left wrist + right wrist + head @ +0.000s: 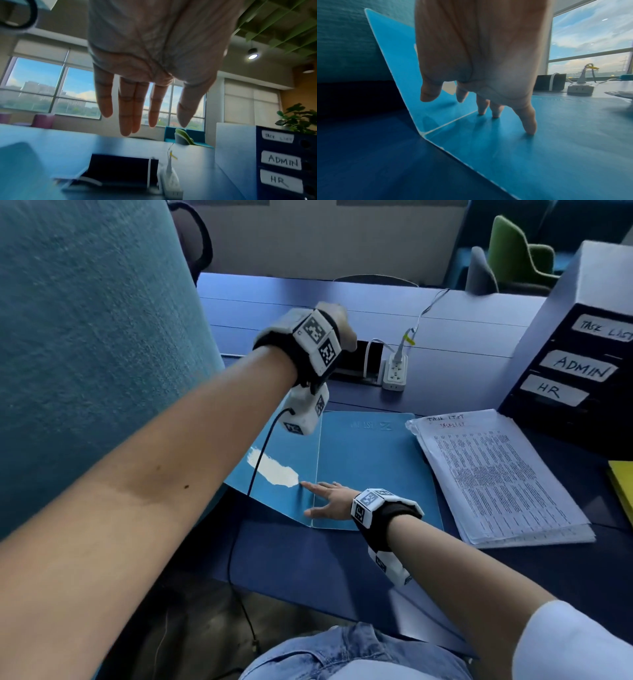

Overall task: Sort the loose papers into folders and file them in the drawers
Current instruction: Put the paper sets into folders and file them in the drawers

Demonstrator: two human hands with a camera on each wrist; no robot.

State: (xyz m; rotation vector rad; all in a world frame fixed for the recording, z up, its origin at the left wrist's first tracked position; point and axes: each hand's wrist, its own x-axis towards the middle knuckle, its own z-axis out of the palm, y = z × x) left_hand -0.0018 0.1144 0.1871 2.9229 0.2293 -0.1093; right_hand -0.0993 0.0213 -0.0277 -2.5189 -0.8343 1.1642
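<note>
A light blue folder (370, 467) lies open on the dark blue table (308, 559). Its right half is flat and its left flap (399, 65) tilts up past the table edge, with a white patch (274, 470) on it. My right hand (318, 498) presses straight fingers (529, 121) on the folder beside the spine fold. My left hand (342, 326) hovers above the far table, its fingers (126, 115) straight and holding nothing. A stack of printed papers (496, 474) headed "TASK LIST" lies right of the folder.
A dark drawer unit (582, 364) labelled TASK LIST, ADMIN and HR stands at the right, also in the left wrist view (281, 162). A yellow folder (621, 487) lies at the right edge. A white power strip (395, 368) and cable box sit behind. A teal panel (85, 337) fills the left.
</note>
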